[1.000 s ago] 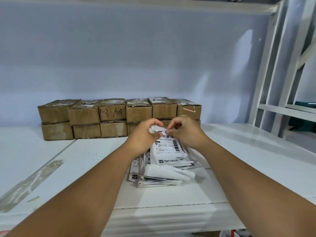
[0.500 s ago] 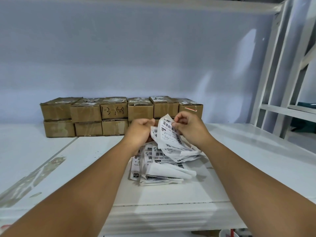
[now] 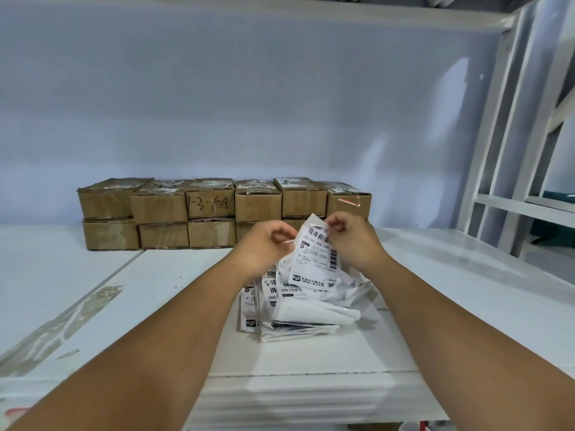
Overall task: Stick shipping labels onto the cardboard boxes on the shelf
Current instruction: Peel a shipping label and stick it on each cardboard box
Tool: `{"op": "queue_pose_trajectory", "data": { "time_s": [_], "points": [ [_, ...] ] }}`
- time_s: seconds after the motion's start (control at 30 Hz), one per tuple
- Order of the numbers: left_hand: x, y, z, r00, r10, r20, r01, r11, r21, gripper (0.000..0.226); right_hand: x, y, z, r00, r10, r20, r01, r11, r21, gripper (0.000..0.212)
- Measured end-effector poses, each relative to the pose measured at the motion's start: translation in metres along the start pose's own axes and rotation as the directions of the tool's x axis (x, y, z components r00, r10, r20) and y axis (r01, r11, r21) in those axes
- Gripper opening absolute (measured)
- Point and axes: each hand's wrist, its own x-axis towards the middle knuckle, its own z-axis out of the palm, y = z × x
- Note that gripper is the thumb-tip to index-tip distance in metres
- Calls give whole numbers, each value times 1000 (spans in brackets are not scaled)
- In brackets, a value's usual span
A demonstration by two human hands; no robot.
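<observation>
Paper label (image 3: 315, 259) pinched at top by left hand (image 3: 264, 244) and right hand (image 3: 353, 241); uneven peeling could tear it or fold glue onto itself before reaching boxes (image 3: 211, 199).

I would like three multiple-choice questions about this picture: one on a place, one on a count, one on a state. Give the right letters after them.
1. Where does the label pile lie?
A) on the shelf, in front of the boxes
B) on top of the boxes
C) on the floor

2. How many boxes are in the top row?
A) three
B) six
C) nine

3. How is the label at the hands?
A) stuck on a box
B) flat on the shelf
C) held up by both hands

Answers:
1 A: the pile rests on the white shelf, nearer than the boxes.
2 B: six brown fronts stand side by side.
3 C: the left hand and right hand pinch it above the pile.
</observation>
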Motion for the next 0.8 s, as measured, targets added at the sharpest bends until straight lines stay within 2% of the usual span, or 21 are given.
{"op": "queue_pose_trajectory", "data": {
  "time_s": [0.1, 0.17, 0.23, 0.3, 0.4, 0.5, 0.57, 0.63, 0.67, 0.7, 0.73, 0.8],
  "points": [
    [1, -1, -1, 1000, 11, 27, -13, 995, 99, 30, 4, 5, -7, 981, 134, -139, -134, 991, 15, 27],
    [2, -2, -1, 999, 11, 31, -16, 989, 149, 26, 8, 9, -10, 941, 243, -236, -217, 967, 132, 29],
    [3, -5, -1, 999, 11, 50, -22, 977, 211, 28, 10, 7, -13, 910, 305, -281, -232, 936, 264, 28],
    [4, -8, 0, 995, 39, 90, -67, 939, 337, 36, 10, 5, -15, 912, 318, -259, -189, 886, 423, 28],
    [4, -12, 1, 983, 150, 107, -183, 831, 525, 41, 6, 1, -16, 953, 273, -134, -147, 799, 583, 31],
    [4, -9, 0, 980, 198, -17, -155, 814, 560, 32, 4, -1, -13, 976, 203, -73, -115, 777, 619, 23],
    [4, -5, -1, 960, 190, -204, -85, 897, 433, 26, 4, -2, -12, 984, 168, -63, -95, 783, 615, 16],
    [6, 0, -4, 947, 66, -314, -45, 996, 72, 35, 2, -3, -12, 989, 136, -56, -76, 796, 601, 14],
    [5, 3, -5, 963, -31, -268, -18, 984, -179, 43, 1, -4, -12, 991, 122, -57, -66, 807, 586, 15],
    [4, 6, -5, 979, -105, -176, 29, 920, -391, 49, 0, -6, -12, 993, 105, -51, -57, 822, 566, 15],
    [3, 9, -5, 986, -139, -89, 75, 859, -506, 52, -1, -7, -11, 996, 84, -35, -52, 836, 547, 15],
    [1, 10, -2, 991, -133, 20, 124, 844, -522, 54, -4, -12, -9, 999, 45, 9, -43, 841, 540, 15]
  ]
}}
